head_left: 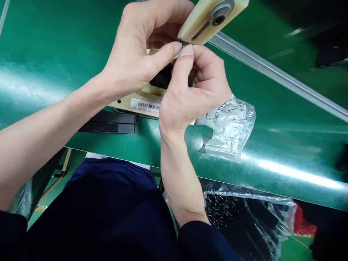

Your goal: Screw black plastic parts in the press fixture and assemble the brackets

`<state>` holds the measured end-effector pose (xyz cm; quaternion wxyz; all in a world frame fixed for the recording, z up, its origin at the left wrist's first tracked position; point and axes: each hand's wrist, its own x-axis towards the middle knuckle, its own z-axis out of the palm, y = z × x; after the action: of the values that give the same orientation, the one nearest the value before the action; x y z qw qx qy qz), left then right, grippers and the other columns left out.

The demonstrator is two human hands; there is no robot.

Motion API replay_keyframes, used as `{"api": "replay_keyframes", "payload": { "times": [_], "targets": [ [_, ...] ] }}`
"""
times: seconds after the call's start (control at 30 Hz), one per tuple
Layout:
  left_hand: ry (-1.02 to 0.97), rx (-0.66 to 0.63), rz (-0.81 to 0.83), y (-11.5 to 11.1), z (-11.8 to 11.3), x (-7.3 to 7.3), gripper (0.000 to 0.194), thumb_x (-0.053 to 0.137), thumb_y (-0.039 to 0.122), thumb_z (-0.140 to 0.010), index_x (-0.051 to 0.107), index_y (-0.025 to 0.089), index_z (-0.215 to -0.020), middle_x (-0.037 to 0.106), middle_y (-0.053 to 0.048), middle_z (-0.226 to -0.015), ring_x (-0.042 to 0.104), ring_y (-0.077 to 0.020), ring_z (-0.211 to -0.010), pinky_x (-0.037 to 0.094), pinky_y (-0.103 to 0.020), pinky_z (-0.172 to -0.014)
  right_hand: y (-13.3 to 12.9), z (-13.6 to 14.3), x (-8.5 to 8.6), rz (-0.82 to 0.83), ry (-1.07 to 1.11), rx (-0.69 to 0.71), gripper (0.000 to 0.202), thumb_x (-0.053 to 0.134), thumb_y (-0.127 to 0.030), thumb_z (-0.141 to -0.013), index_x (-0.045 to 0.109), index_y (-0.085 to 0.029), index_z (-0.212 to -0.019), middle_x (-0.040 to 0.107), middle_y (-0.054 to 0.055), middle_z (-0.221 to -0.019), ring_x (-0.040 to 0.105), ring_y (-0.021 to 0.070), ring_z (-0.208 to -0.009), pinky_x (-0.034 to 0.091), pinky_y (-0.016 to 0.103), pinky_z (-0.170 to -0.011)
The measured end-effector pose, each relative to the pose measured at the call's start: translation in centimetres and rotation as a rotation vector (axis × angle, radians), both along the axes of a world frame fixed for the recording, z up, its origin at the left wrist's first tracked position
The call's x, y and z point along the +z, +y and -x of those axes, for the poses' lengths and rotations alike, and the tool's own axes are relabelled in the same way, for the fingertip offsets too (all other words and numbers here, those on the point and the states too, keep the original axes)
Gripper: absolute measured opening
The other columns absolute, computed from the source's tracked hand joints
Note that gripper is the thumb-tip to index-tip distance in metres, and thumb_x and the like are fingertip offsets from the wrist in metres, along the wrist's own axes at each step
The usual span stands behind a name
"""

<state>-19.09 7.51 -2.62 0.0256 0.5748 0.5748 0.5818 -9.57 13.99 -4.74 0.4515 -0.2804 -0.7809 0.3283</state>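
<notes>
My left hand (138, 50) and my right hand (194, 85) meet over a cream fixture base (123, 103), thumb tips nearly touching. Each has its fingers closed in a pinch around a tiny dark piece (183, 43), too small and covered to name. Right above the fingertips rises a cream block (199, 30) with a slot and a round metal bushing (217, 16). A black part (161, 78) sits in the fixture, mostly hidden behind my hands. On the base's front edge is a white printed label (144, 104), partly covered by my right hand.
A flat black case (108, 123) lies in front of the fixture on the green table (40, 47). Clear plastic bags (231, 134) with labels lie to the right. A metal rail (272, 69) crosses behind. Below the edge, many small dark pieces (221, 210) lie in plastic.
</notes>
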Motion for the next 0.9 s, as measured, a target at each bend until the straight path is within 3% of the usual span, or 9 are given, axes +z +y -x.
{"api": "replay_keyframes", "payload": {
  "times": [0.13,0.27,0.43,0.67,0.8,0.9],
  "targets": [
    [0.006,0.023,-0.05,0.4,0.0,-0.2,0.021,0.051,0.013,-0.086,0.06,0.001,-0.101,0.068,0.0,-0.092,0.068,-0.0143,-0.095,0.057,-0.034,-0.084,-0.4,0.4,0.1,-0.057,0.07,-0.067,0.04,0.036,-0.044,-0.1,0.057,-0.013,-0.087,0.06,0.007,-0.085,0.064,0.0175,-0.081,0.052,0.038,-0.08],
    [0.029,0.1,-0.097,0.7,-0.1,-0.6,0.02,0.051,0.009,-0.083,0.065,0.004,-0.097,0.068,0.0,-0.086,0.069,-0.0146,-0.087,0.058,-0.032,-0.077,-0.5,0.4,0.1,-0.016,-0.017,-0.03,0.042,0.027,-0.043,-0.102,0.054,-0.013,-0.093,0.058,0.008,-0.091,0.064,0.0213,-0.092,0.048,0.043,-0.088],
    [0.026,0.116,-0.175,1.1,-0.2,-1.1,0.023,0.053,0.007,-0.08,0.067,0.013,-0.096,0.069,0.002,-0.086,0.07,-0.0166,-0.085,0.058,-0.031,-0.073,0.2,-0.3,0.6,-0.22,0.007,-0.081,0.031,0.039,-0.035,-0.1,0.052,-0.013,-0.082,0.052,0.003,-0.075,0.062,0.0141,-0.073,0.047,0.03,-0.07],
    [0.02,0.106,-0.224,1.3,-0.1,-1.5,0.03,0.057,0.002,-0.077,0.067,0.022,-0.096,0.069,0.003,-0.086,0.07,-0.017,-0.082,0.059,-0.033,-0.073,3.1,-1.5,0.8,-0.329,0.003,0.162,0.021,0.052,-0.037,-0.097,0.055,-0.018,-0.089,0.058,0.0,-0.081,0.057,0.0106,-0.07,0.046,0.026,-0.063],
    [0.123,0.104,-0.244,1.1,0.3,-1.4,0.033,0.055,0.002,-0.078,0.066,0.021,-0.103,0.069,0.002,-0.089,0.068,-0.0149,-0.083,0.058,-0.031,-0.074,3.2,-1.4,0.5,-0.358,0.013,0.154,0.024,0.044,-0.035,-0.099,0.056,-0.018,-0.086,0.056,-0.001,-0.077,0.057,0.0104,-0.068,0.047,0.028,-0.066],
    [0.227,0.124,-0.221,0.9,1.0,-1.4,0.029,0.055,0.007,-0.079,0.065,0.015,-0.105,0.069,-0.001,-0.091,0.068,-0.0158,-0.082,0.058,-0.032,-0.073,2.9,-1.3,0.7,-0.334,0.01,0.154,0.019,0.05,-0.029,-0.097,0.053,-0.018,-0.081,0.056,0.0,-0.075,0.058,0.0116,-0.069,0.047,0.028,-0.067]
  ]
}}
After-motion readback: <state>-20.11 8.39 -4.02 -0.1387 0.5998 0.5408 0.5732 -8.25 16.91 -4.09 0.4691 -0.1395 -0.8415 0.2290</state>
